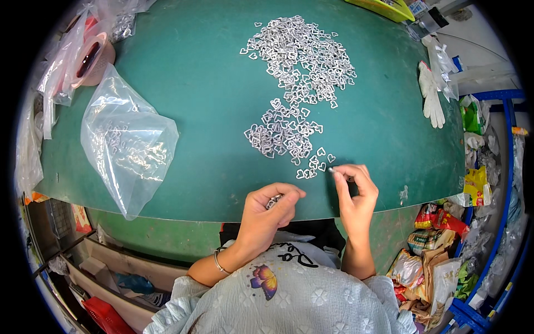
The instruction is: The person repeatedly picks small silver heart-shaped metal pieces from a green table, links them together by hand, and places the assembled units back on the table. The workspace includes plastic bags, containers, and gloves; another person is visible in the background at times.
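Observation:
Many small silvery heart-shaped rings lie on the green table [211, 111]. The large pile [300, 50] is toward the far side, a smaller pile [281, 133] sits nearer, and a few loose hearts [312, 167] lie closest to me. My left hand [270, 207] is curled at the table's near edge, closed around several hearts [273, 200] that show between thumb and fingers. Just right of the loose hearts, my right hand [356, 192] pinches a small silvery heart [331, 170] between thumb and index finger, edge-on to view.
A clear plastic bag [130, 145] with some hearts in it lies on the left. Behind it stands a pink basket [103, 58]. A white glove [430, 97] rests at the right edge, near a blue rack [509, 183]. A yellow tray [389, 8] is at the far right.

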Demonstrator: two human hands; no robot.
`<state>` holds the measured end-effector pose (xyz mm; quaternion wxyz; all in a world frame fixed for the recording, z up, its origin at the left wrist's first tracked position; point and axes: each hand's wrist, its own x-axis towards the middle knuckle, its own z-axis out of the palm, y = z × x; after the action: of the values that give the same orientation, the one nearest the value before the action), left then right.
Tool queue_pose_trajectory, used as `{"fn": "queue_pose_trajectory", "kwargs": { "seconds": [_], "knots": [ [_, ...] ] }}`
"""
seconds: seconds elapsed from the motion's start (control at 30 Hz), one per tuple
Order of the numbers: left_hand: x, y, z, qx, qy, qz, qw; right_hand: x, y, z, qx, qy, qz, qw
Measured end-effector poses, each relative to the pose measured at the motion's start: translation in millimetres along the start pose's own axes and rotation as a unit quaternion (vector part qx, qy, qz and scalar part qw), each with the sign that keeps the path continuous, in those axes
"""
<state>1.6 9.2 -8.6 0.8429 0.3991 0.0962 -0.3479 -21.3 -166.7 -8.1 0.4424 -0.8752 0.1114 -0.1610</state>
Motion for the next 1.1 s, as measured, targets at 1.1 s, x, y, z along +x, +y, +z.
{"fn": "queue_pose_trajectory", "kwargs": {
  "seconds": [1.1],
  "knots": [
    [-5,7,5,0.242,-0.035,0.156,0.957,-24,-34,-1,0.285,-0.098,0.032,0.953]
  ]
}}
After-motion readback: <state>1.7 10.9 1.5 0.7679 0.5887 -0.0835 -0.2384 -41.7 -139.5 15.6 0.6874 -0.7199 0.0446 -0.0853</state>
